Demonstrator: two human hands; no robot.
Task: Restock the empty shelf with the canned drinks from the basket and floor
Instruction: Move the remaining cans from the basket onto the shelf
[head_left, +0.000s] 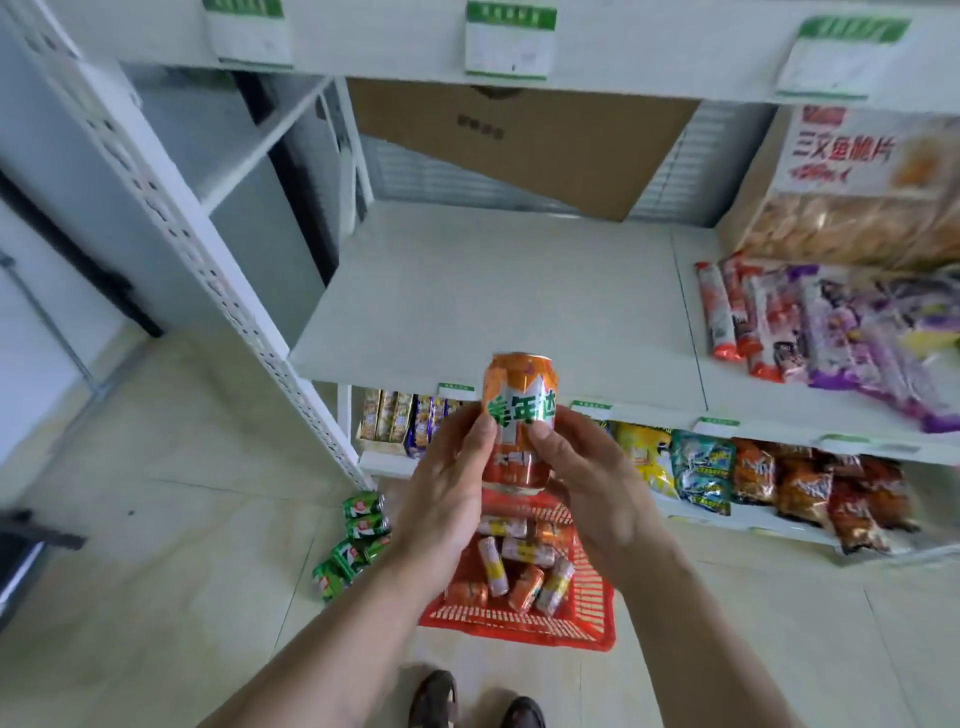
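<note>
We face a white metal shelf (467, 291) whose left and middle stretch lies bare. On its right end lie red-and-white wrapped snack sticks (727, 317) beside purple packets (857, 332), with a large bag of crisps (852, 208) behind them. The lower shelf (753, 519) holds boxed snacks (387, 421) at left and crisp bags (779, 473) at right. On the pale tiled floor (182, 545) sit green cans (353, 540) lying just beside a red basket (592, 618) of orange cans (519, 566).
</note>
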